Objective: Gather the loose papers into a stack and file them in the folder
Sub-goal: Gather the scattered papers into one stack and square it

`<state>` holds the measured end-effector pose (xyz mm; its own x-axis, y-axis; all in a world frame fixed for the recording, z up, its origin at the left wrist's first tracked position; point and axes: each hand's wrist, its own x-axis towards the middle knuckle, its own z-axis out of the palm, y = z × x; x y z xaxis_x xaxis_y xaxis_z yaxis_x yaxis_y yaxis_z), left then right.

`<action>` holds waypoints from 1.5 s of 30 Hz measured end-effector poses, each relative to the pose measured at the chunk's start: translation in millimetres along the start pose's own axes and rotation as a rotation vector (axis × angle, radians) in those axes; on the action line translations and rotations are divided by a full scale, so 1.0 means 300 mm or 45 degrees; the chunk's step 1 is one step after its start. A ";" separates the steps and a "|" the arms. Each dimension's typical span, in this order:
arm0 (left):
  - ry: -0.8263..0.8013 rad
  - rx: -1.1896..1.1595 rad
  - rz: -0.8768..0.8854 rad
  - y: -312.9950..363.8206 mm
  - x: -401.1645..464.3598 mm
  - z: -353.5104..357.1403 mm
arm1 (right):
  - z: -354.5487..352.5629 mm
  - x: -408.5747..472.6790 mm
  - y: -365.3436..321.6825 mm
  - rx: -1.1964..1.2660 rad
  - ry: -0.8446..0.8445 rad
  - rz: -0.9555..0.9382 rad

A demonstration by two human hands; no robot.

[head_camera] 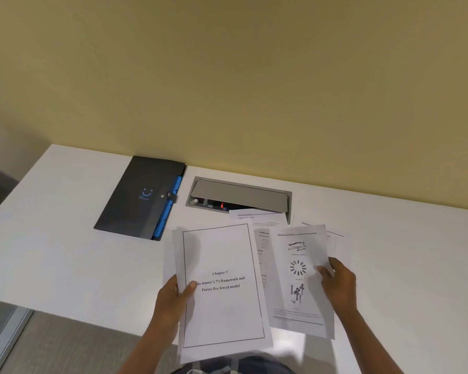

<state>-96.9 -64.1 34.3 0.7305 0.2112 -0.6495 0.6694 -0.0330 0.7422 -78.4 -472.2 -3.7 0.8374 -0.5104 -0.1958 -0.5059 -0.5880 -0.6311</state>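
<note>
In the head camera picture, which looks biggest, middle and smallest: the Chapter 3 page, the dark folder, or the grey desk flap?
1. Chapter 3 page, though it is nearest the camera, which inflates it.
2. Dark folder.
3. Grey desk flap, only slightly smaller-looking than the folder.

Dark plastic folder (pixel 140 197) at desk (pixel 52 225) rear edge; grey metal cable hatch (pixel 239 195) right of it; white printed papers (pixel 257 220) in front of hatch.

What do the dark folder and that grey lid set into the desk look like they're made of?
The folder looks like thin matte plastic: a smooth, dull charcoal cover with blue tabs at its edge and a snap strap. It could be coated card. The lid looks like brushed metal or grey-painted plastic: flat, with an even satin sheen. The desk around it seems to be smooth white laminate.
</note>
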 end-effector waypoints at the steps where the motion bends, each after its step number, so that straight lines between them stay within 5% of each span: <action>1: -0.015 0.003 -0.006 0.003 0.000 0.001 | -0.010 -0.005 -0.004 0.047 0.007 -0.012; 11: -0.156 0.097 0.021 0.033 -0.016 0.035 | -0.055 -0.192 -0.177 0.822 -0.351 0.165; 26: -0.388 0.190 -0.185 0.031 -0.079 0.043 | 0.064 -0.322 -0.233 0.921 -0.921 0.159; 31: -0.228 0.258 -0.071 0.004 -0.084 0.040 | 0.002 -0.187 -0.244 0.658 -0.737 0.159; 34: -0.157 0.213 -0.053 -0.011 -0.097 0.028 | -0.066 -0.034 -0.205 0.097 -0.501 0.072; 37: -0.141 0.140 -0.057 -0.028 -0.108 0.001 | -0.141 0.100 -0.168 -0.374 -0.503 -0.016; 45: -0.040 0.078 -0.053 -0.062 -0.122 -0.032 | -0.201 0.270 -0.063 -0.882 -0.659 -0.003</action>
<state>-137.4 -62.0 45.8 0.7048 0.1827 -0.6854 0.7059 -0.0846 0.7033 -13.5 -540.4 37.6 0.7424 -0.2577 -0.6184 -0.3751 -0.9247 -0.0649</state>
